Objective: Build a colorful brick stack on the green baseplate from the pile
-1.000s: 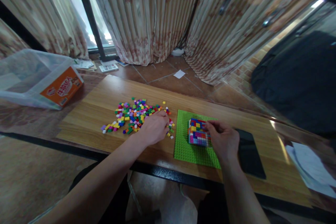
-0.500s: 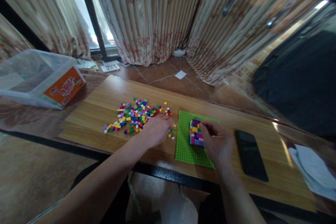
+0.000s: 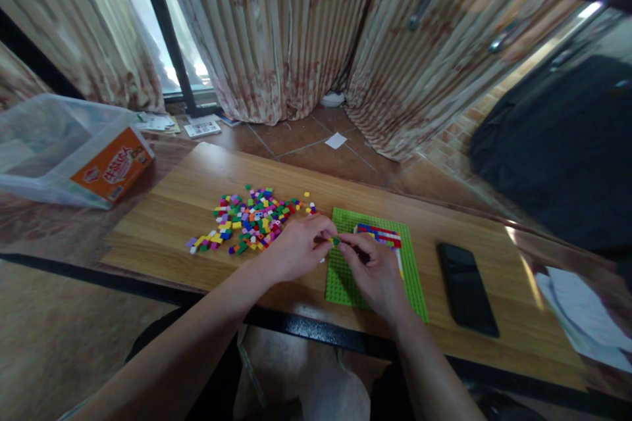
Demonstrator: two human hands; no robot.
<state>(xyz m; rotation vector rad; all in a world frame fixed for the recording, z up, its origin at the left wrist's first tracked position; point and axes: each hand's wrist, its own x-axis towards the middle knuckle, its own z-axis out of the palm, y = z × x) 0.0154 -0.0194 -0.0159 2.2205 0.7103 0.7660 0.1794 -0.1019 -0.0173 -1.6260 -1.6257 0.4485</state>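
My left hand [image 3: 299, 247] is closed in a pinch at the left edge of the green baseplate [image 3: 340, 283]. Its fingertips meet those of my right hand [image 3: 375, 273] at small green and yellow toy bricks [image 3: 335, 241]; where one brick ends and the other starts is too small to tell. My right hand is also pinched, above the baseplate. Behind it a block of assembled multicoloured bricks [image 3: 380, 234] stands on the baseplate, partly hidden by the hand. A pile of loose bricks [image 3: 254, 217] lies left of my left hand.
A black phone [image 3: 467, 289] lies on the wooden board [image 3: 168, 237], right of the baseplate. Farther right are white papers [image 3: 587, 316]. At the far left stands a clear plastic box [image 3: 59, 181] with an orange label. Striped curtains [image 3: 286, 33] hang beyond the table.
My right hand has moved left from the assembled block to meet my left hand at the small bricks. More of the block's far side shows. The view has shifted slightly.
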